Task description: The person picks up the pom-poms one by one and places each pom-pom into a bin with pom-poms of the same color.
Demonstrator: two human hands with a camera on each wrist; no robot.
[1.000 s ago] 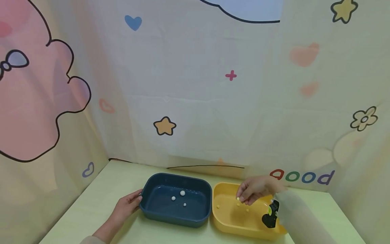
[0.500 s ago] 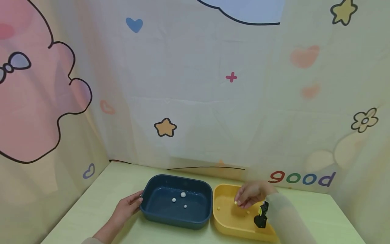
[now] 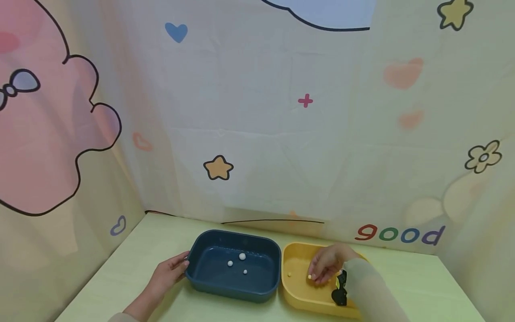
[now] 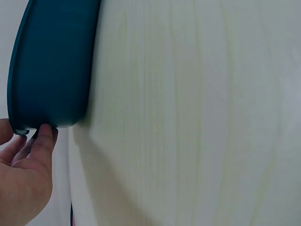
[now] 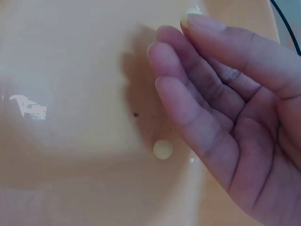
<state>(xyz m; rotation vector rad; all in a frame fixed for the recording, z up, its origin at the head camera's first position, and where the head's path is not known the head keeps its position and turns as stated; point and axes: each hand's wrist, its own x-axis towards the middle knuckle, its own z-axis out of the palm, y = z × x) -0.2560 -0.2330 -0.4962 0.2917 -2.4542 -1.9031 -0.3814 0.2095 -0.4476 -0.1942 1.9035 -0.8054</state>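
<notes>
A dark blue bin [image 3: 233, 286] stands left of a yellow bin [image 3: 295, 302] on the table. My left hand [image 3: 165, 273] grips the blue bin's left end; in the left wrist view its thumb and fingers close around the rim. Low inside the yellow bin is my right hand [image 3: 325, 264], pinching a small pale-yellow ball [image 3: 310, 277] between thumb and index finger. The other right fingers [image 5: 176, 101] are loosely bent. Another pale ball [image 5: 162, 149] lies on the bin floor beside them, and one more yellow ball [image 3: 289, 274] rests near the bin's left wall.
White balls of differing size, such as the largest one [image 3: 242, 256], lie in the blue bin. A black device [image 3: 339, 288] is strapped at the right wrist. Behind the pale green table [image 3: 169, 228] hangs a printed curtain [image 3: 257, 179].
My right hand has moved left and lower into the yellow bin, still pinching the small ball. My left hand stays at the blue bin.
</notes>
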